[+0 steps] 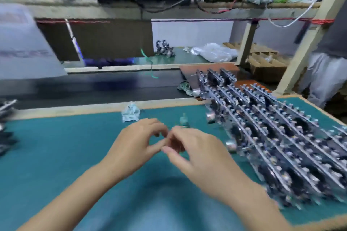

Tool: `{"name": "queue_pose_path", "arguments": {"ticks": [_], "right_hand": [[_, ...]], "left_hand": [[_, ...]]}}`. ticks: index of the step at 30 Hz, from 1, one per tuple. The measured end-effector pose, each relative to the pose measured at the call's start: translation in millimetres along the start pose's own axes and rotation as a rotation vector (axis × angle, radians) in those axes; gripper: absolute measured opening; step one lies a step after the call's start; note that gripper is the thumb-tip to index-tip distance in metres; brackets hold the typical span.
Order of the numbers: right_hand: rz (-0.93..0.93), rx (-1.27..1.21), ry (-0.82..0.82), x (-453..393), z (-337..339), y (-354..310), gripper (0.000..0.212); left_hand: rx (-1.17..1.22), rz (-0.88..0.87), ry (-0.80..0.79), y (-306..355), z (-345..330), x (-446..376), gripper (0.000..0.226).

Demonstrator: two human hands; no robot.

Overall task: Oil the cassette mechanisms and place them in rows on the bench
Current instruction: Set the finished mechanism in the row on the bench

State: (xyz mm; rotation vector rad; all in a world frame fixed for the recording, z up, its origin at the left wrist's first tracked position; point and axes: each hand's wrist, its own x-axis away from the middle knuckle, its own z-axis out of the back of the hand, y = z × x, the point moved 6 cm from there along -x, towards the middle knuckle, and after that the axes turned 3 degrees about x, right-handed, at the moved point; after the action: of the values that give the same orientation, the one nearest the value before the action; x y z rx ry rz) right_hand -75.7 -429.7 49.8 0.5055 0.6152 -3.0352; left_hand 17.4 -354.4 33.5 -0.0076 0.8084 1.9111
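Teal felt covered the tabletop (56,155), and both hands met above its middle. The left hand (135,148) and the right hand (197,154) had their fingers curled inward with the tips touching or nearly so; motion blur hid whether anything small was pinched between them, so what either hand held could not be told. Just beyond the hands a small pale-green oil bottle (184,119) stood upright on the felt, partly hidden by the right hand's fingers (180,133). A crumpled light-blue cloth (130,112) lay near the tabletop's far edge, left of the bottle. To the right, the silver-and-black metal cassette mechanisms (272,133) stood on edge in several long diagonal rows, packed close together, running from an orange-brown board (189,73) at the far end down to the near right corner. A clear plastic bag (214,51) lay on the farther bench behind. A person in grey clothing (326,73) stood at the right edge.
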Motion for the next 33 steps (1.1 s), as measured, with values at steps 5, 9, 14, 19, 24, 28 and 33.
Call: {"name": "queue_pose_path", "arguments": {"ticks": [5, 9, 14, 19, 24, 28, 33], "right_hand": [[0.233, -0.062, -0.223, -64.6, -100.1, -91.4, 0.017], [0.437, -0.073, -0.358, -100.6, -168.0, -169.2, 0.018], [0.571, -0.134, -0.385, -137.2, -220.8, -249.0, 0.028], [0.851, 0.029, -0.200, -141.3, -243.8, -316.4, 0.048], [0.958, 0.222, -0.113, -145.1, -257.3, -333.5, 0.051], [1.013, 0.268, -0.015, -147.6, -249.7, -334.8, 0.055], [1.036, 0.319, 0.020, -146.8, -227.1, -304.5, 0.031]], "left_hand": [[-0.130, 0.340, 0.119, -96.4, 74.7, 109.1, 0.021], [-0.277, 0.523, 0.236, -136.6, 136.1, 195.5, 0.013], [-0.697, 0.615, 0.259, -155.2, 194.9, 259.9, 0.021], [-0.963, 0.940, 0.372, -171.1, 231.8, 308.1, 0.046], [-0.839, 1.219, 0.332, -192.2, 221.2, 332.9, 0.053], [-0.762, 1.155, 0.381, -194.1, 221.6, 330.0, 0.050], [-0.582, 0.975, 0.367, -173.0, 209.1, 306.2, 0.050]]}}
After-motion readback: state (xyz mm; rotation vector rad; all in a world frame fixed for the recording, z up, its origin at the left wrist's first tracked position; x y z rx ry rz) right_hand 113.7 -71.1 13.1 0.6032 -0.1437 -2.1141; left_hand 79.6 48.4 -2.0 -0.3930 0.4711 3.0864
